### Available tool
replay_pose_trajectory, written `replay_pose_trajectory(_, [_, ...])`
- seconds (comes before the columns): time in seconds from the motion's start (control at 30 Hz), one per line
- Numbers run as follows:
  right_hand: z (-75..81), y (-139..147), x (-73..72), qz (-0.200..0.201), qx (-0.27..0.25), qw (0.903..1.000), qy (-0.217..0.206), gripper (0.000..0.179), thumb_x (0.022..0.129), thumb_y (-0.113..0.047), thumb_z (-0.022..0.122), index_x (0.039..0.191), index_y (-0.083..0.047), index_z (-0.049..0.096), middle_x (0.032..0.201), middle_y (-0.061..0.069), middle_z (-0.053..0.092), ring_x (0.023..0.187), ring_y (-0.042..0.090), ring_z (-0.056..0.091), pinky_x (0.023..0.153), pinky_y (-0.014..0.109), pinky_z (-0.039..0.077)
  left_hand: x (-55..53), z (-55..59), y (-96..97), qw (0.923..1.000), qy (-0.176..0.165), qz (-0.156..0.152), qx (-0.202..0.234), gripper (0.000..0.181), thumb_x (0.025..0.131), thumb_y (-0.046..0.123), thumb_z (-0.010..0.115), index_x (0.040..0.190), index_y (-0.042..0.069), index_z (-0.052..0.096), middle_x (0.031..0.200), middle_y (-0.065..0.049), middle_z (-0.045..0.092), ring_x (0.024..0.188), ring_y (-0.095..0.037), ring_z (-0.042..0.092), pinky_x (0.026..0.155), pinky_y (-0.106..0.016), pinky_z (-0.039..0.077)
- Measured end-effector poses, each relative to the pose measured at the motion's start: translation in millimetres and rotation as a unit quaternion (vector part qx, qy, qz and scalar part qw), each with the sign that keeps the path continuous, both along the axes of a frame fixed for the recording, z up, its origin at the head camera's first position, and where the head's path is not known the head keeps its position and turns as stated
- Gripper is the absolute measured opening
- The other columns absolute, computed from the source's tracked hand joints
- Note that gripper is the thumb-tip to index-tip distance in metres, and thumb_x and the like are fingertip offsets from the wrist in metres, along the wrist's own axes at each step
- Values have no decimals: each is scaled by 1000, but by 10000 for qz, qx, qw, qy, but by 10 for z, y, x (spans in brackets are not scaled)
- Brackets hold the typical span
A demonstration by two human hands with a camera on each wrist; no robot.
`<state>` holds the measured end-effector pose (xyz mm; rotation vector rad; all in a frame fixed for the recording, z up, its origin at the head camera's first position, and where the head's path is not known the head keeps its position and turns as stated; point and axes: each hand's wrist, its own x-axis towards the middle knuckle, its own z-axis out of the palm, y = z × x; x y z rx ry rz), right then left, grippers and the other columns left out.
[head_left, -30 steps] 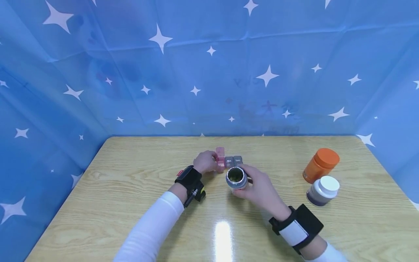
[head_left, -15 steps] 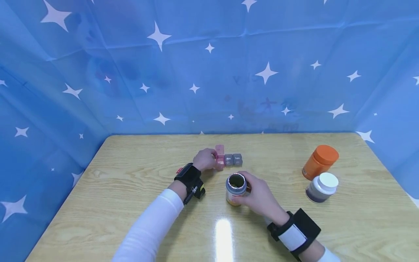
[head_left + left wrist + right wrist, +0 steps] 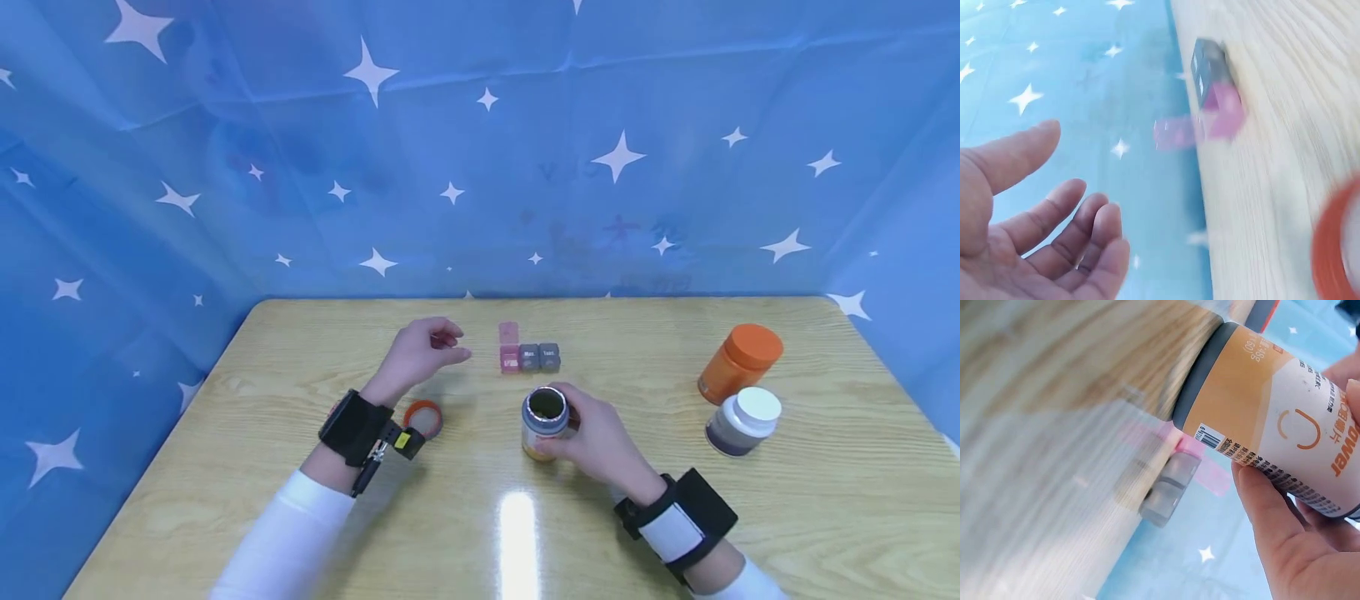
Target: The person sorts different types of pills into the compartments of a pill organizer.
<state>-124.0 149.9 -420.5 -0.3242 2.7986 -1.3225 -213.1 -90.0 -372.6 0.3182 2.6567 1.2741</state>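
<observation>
My left hand [image 3: 416, 360] is off the table at the left, its fingers loosely curled around nothing. To its right lies a small pill organizer [image 3: 529, 357] with one pink compartment [image 3: 510, 360] and two grey ones. The pink lid [image 3: 508, 333] stands flipped back; both grey lids are down. My right hand [image 3: 600, 433] grips an uncapped supplement bottle [image 3: 545, 433] with a white and orange label, upright just in front of the organizer. Its mouth looks dark inside; the contents cannot be made out. In the right wrist view, thumb and fingers wrap the bottle's label [image 3: 1297, 425].
An orange-rimmed bottle cap [image 3: 423, 419] lies on the wooden table [image 3: 225, 467] beside my left wrist. Over at the right stand an orange bottle [image 3: 740, 364] and a white-capped jar [image 3: 744, 421], both closed. A blue star-patterned cloth [image 3: 420, 150] hangs behind the table.
My left hand has let go of the organizer's pink compartment and moved left, uncovering the orange-rimmed cap. My right hand has drawn the bottle slightly back from the organizer and lowered it.
</observation>
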Motion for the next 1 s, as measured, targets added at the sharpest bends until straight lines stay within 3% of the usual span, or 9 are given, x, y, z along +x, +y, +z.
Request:
replay_pose_trajectory(0.1, [10,10,-7,44,-7,10000,78,61,68,-17,80,123,-9,54,116,11,63,108,29,60,90,42,49,118,-13,-205,9998,1,8,-202,39,83,18,67,118,4,57,113,-16,59,102,-26,55,88,-38,45])
replay_pose_trajectory(0.23, [26,17,-5,60,28,9999,119,59,70,-16,80,122,-8,54,116,12,63,107,29,60,90,43,49,266,-173,-391,9970,-309,-60,-710,55,78,17,72,126,0,51,123,-20,56,114,-32,51,94,-43,42])
replay_pose_trajectory(0.33, [27,18,2,51,65,9999,99,58,70,-15,79,122,-8,54,116,12,63,107,30,60,89,43,49,366,-318,-444,9927,-414,-145,-1119,67,72,18,78,130,-2,48,125,-20,55,116,-33,51,93,-43,44])
replay_pose_trajectory(0.47, [26,6,10,60,97,9999,85,57,71,-15,79,122,-8,54,116,13,63,107,30,60,89,43,49,456,-442,-457,9881,-299,-192,-1498,74,66,18,82,129,-2,49,125,-18,55,111,-30,53,90,-42,45])
replay_pose_trajectory(0.8, [10,-5,-2,76,2,10000,35,58,70,-14,79,122,-8,55,115,11,63,107,28,60,90,42,49,463,-551,-401,9781,235,-57,-2069,62,63,13,83,117,-3,58,112,-17,58,102,-31,54,87,-43,45])
replay_pose_trajectory(1.0, [-3,11,-6,82,-28,9999,64,57,70,-14,79,121,-9,55,115,10,64,107,28,61,90,42,49,481,-491,-340,9828,358,62,-1809,52,64,11,81,109,0,58,100,-12,63,88,-23,58,76,-37,47])
